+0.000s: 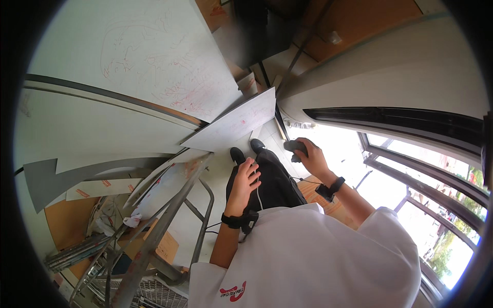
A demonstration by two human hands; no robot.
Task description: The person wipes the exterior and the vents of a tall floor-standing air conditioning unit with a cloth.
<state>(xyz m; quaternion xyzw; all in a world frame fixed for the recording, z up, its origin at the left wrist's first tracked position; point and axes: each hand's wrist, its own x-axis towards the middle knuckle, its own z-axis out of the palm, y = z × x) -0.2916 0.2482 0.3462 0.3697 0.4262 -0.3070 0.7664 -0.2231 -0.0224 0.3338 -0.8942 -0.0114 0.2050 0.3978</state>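
Note:
My right hand (316, 159) is closed around a dark grey, soft-looking item (295, 147), perhaps a cloth; its exact kind is hidden by the fingers. It is held in front of my body, on the window side. My left hand (242, 188) hangs before my dark trousers (271, 181) with its fingers apart and nothing in it. Black straps carrying small devices circle both wrists, the left device (250, 222) and the right one (325, 191). Ahead of my shoes (257, 145), a white board (238, 123) with faint red marks leans at an angle.
A large whiteboard (169, 65) with red scribbles stands at the upper left. Grey metal tubing (161, 225) of a rack or trolley rises close by my left side, near a cardboard box (163, 240). To my right is a framed window (420, 192). Cardboard (331, 211) lies beside my right hip.

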